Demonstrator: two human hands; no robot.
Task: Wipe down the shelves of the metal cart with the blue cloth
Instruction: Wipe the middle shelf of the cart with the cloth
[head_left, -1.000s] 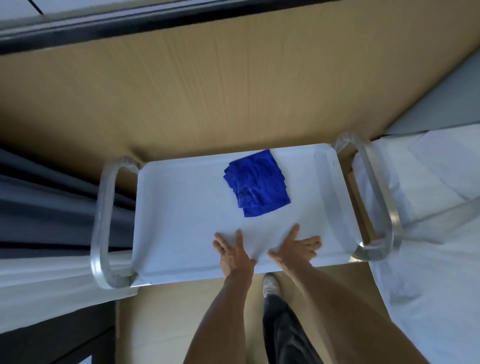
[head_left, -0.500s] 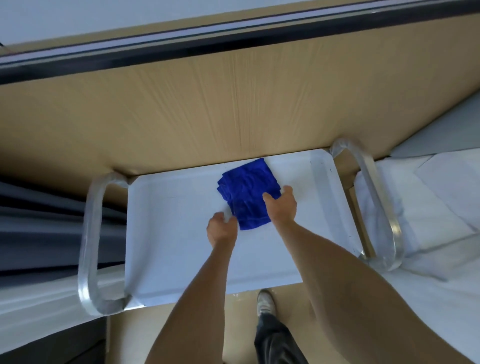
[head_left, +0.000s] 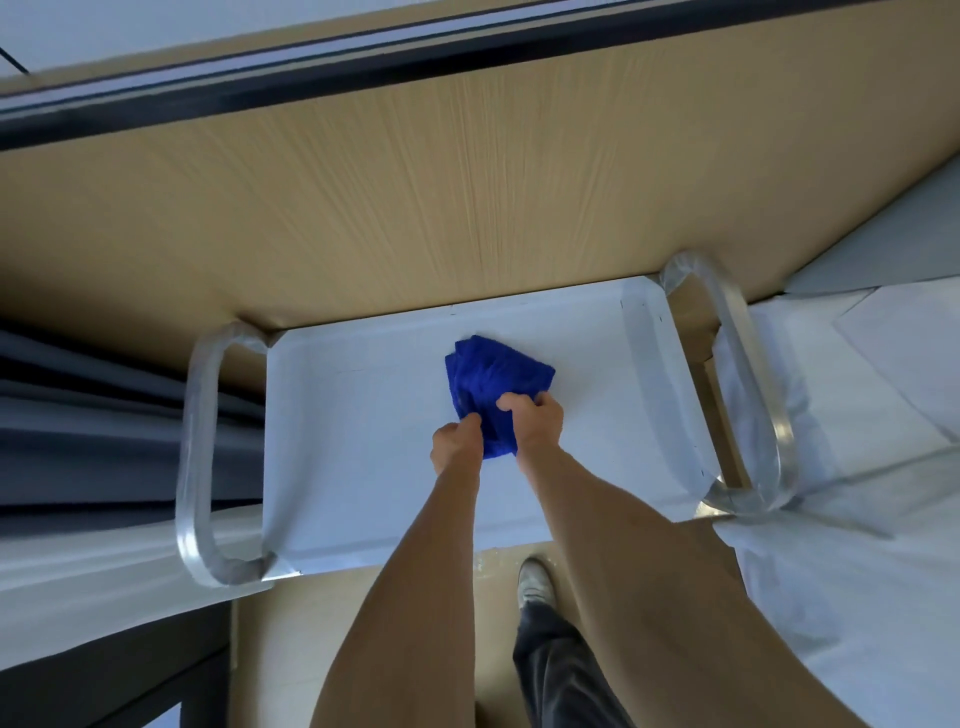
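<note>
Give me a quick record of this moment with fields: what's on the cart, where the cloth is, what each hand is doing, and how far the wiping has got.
surface: top shelf of the metal cart, with a looped handle at each end
cloth: blue cloth, bunched, lying on the shelf right of centre
left hand: left hand pinches the cloth's near edge
right hand: right hand holds the cloth's near right part, fingers curled in a grip
wiping: appears not yet begun; cloth is being gathered
nearby: white bedding to the right
</note>
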